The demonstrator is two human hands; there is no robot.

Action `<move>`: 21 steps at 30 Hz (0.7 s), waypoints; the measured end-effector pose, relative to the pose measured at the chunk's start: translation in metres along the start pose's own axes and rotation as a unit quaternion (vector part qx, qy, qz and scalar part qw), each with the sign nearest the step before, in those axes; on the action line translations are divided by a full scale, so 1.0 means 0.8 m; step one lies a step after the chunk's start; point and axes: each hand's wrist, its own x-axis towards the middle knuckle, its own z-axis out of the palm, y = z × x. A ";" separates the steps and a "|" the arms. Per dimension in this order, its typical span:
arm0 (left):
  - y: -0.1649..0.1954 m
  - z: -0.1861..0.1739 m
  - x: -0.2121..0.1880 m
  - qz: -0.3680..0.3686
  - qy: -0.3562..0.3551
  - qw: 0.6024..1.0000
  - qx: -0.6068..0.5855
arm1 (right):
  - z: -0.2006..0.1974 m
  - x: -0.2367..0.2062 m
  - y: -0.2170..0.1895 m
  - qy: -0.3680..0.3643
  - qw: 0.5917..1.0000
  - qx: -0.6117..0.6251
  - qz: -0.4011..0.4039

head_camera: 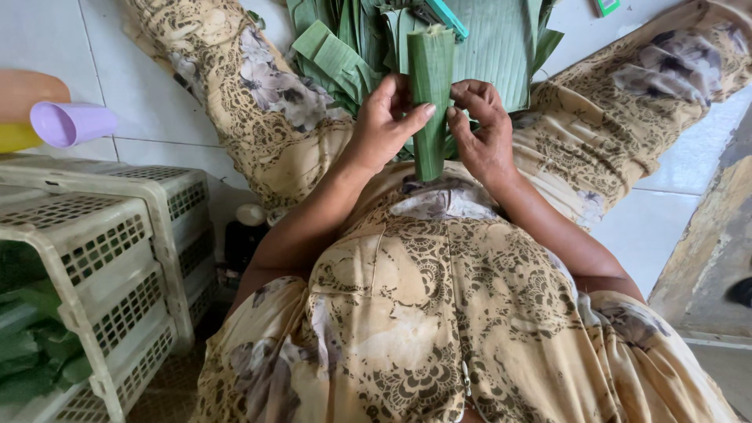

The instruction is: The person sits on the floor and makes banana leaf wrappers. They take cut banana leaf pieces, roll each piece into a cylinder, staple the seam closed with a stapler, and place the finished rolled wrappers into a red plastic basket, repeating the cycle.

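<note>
I hold a rolled green banana-leaf parcel (430, 94) upright between both hands, over my lap. My left hand (383, 123) grips its left side, thumb pressed across the front. My right hand (482, 129) clasps its right side with fingers curled round it. Behind the parcel lies a heap of cut banana-leaf strips (345, 47) on the white tiled floor between my legs. A teal-handled tool (445, 16) rests on top of the heap; its blade is hidden.
Pale plastic crates (102, 251) stand at the left, the nearest holding green leaves (31, 345). A purple cup (70, 123) and an orange and yellow container (19, 110) sit beyond them. A small dark bottle with a white cap (244, 235) stands by my left arm. A worn step (705, 251) lies right.
</note>
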 end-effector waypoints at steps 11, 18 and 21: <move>0.005 -0.019 0.023 -0.053 -0.021 0.997 0.044 | 0.016 0.044 0.017 -0.112 0.917 0.348 0.157; -0.022 -0.041 0.044 -0.056 0.039 0.994 0.081 | 0.036 0.052 0.048 -0.081 0.966 0.158 0.186; -0.025 -0.045 0.032 0.109 0.027 0.974 0.197 | 0.036 0.048 0.058 -0.070 0.984 0.114 0.119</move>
